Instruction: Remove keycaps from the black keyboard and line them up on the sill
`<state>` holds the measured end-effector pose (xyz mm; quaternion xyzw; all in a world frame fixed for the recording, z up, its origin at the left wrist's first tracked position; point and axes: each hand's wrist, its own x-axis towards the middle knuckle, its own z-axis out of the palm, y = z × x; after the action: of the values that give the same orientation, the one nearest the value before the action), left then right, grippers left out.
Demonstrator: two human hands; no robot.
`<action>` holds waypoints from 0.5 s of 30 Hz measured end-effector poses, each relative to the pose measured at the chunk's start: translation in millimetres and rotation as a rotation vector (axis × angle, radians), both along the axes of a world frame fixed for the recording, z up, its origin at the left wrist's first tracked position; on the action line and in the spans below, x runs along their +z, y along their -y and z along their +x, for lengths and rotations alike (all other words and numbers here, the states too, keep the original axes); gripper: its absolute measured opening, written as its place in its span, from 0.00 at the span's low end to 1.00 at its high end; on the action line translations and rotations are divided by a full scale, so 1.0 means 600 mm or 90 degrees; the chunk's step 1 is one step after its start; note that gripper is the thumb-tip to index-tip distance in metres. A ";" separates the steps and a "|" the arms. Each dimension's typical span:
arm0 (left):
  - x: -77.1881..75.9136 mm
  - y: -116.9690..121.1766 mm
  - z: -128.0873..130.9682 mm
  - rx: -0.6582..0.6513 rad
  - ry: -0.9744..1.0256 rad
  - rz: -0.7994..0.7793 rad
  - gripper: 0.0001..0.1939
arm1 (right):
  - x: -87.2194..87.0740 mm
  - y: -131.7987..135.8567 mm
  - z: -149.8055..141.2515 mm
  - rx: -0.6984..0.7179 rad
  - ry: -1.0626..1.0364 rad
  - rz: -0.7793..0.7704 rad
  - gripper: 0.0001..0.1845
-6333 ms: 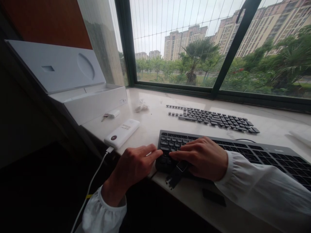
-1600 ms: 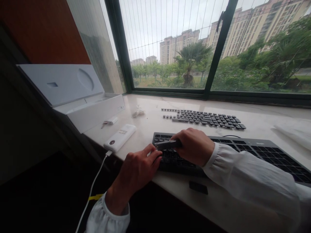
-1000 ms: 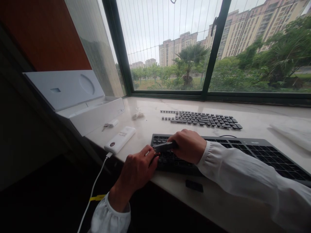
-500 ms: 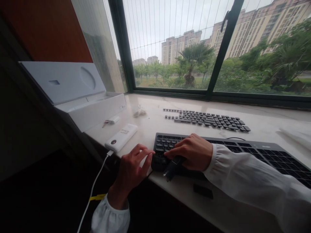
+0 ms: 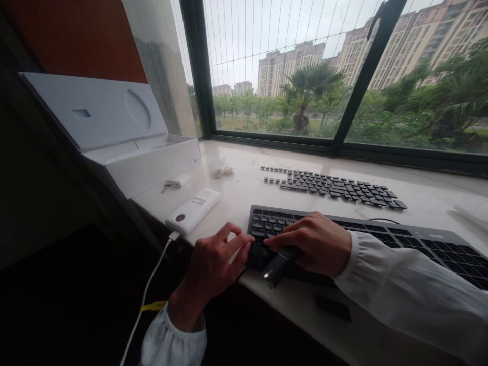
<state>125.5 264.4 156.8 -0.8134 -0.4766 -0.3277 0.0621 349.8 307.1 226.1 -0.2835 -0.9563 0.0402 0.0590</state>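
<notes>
A dark keyboard (image 5: 409, 239) lies along the sill's front edge, with keycaps at its left end and bare key positions farther right. My right hand (image 5: 318, 241) is over its left part, wrapped round a black handheld tool (image 5: 280, 265) with metal tips, probably a keycap puller. The tips point back toward me, and the index finger reaches down to the lower left keys. My left hand (image 5: 215, 256) is at the keyboard's left edge, thumb and index finger brought together close to those keys. Whatever is between these fingertips is too small to make out.
Loose keycaps (image 5: 339, 187) stand in rows behind the keyboard. A white power bank (image 5: 193, 211) with a plugged white cable (image 5: 152, 279) lies left, near an open white box (image 5: 152, 165). A dark flat piece (image 5: 333, 308) lies in front. The window (image 5: 274, 76) is behind.
The view has shifted slightly, so things sit a little differently in the picture. Both hands keep nearly the same pose at the keyboard's left end; the black tool's tips show more clearly.
</notes>
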 end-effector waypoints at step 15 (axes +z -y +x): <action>0.004 0.001 0.000 -0.018 -0.015 -0.016 0.12 | -0.021 -0.013 0.010 0.041 -0.045 0.050 0.24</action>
<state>125.7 263.9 159.3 -0.8246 -0.4683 -0.3130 0.0524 355.8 314.9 213.6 -0.2483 -0.9631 0.0149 0.1024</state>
